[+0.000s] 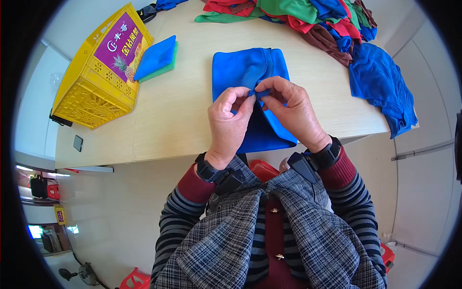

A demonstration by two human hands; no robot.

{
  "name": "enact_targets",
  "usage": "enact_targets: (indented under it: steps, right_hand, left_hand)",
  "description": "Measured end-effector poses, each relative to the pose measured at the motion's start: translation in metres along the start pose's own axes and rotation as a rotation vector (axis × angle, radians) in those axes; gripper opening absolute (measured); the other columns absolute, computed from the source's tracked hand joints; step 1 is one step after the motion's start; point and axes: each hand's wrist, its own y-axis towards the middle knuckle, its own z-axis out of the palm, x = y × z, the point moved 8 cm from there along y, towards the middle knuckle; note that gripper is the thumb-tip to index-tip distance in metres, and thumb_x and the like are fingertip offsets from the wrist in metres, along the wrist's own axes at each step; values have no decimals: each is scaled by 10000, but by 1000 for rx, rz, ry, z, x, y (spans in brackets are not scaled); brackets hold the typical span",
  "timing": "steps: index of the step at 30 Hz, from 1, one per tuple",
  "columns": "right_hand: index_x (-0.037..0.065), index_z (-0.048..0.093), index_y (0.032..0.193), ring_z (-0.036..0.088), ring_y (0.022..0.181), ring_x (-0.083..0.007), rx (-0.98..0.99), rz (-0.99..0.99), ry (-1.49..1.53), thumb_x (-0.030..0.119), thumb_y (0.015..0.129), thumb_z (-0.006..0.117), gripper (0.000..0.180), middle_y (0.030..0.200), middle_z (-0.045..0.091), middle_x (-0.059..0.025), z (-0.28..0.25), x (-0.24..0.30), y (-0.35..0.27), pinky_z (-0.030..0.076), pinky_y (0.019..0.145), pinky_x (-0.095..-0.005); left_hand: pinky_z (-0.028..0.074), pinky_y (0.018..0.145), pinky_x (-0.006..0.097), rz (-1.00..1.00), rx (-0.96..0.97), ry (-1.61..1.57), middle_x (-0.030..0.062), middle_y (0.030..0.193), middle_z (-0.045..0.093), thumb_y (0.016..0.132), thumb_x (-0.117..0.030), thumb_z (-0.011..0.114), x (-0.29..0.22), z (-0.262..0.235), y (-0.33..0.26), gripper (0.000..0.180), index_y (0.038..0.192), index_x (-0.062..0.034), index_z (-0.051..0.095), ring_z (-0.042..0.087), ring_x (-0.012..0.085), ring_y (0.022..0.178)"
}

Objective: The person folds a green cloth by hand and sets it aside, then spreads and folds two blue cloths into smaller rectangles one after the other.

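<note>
A blue cloth (pixel 231 67) lies on the table in front of me, with a fold or seam running down its middle and its lower part reaching the front edge. My left hand (pixel 228 123) pinches a small raised bit of this cloth between thumb and forefinger. Right beside it, my right hand (pixel 296 113) grips the same bit from the other side, fingertips nearly touching the left ones. The two forearms come in from below, a black band on each wrist.
At the back right is a heap of red, green, brown and blue cloths (pixel 293 9), one blue cloth (pixel 378 77) hanging over the edge. A yellow plastic crate (pixel 84 91) lies left; folded blue and green cloths (pixel 158 57) lean against it. A small dark flat object (pixel 78 143) rests near the left edge.
</note>
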Motion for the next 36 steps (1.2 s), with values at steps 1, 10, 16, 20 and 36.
enact_targets:
  steps: [1,10,16,20,36]
  right_hand:
    - [33,634,1143,635,819,-81,-8,-22,-27,-67,923,638,241,896,656,-8,1,1,0,539,757,-248]
    - [32,624,1098,631,728,-99,-14,-118,-187,-50,928,648,190,783,639,-31,5,14,2,530,677,-260]
    - [44,629,1085,630,707,-118,11,-163,-282,-39,920,661,188,767,633,-41,7,22,4,524,668,-272]
    - [52,630,1063,628,706,-134,45,-211,-344,-37,904,675,187,758,619,-48,9,26,6,522,672,-288]
    - [60,641,1157,615,706,-118,25,-96,-188,-48,903,667,277,772,595,-28,14,9,17,522,671,-269]
  left_hand:
    - [521,651,258,22,-3,17,60,840,675,879,54,729,-3,-1,1,115,959,10,660,629,114,698]
    - [523,684,259,78,-42,25,73,883,685,880,68,719,-5,-9,4,126,984,14,672,639,133,739]
    - [522,695,261,76,-64,32,74,890,688,894,66,705,-6,-14,3,114,990,13,674,641,133,752]
    - [521,704,264,39,-69,40,75,896,691,910,52,694,0,-21,6,96,996,13,676,641,134,763]
    - [529,728,293,130,20,25,103,923,687,902,79,675,0,-10,8,121,1006,19,670,663,194,812]
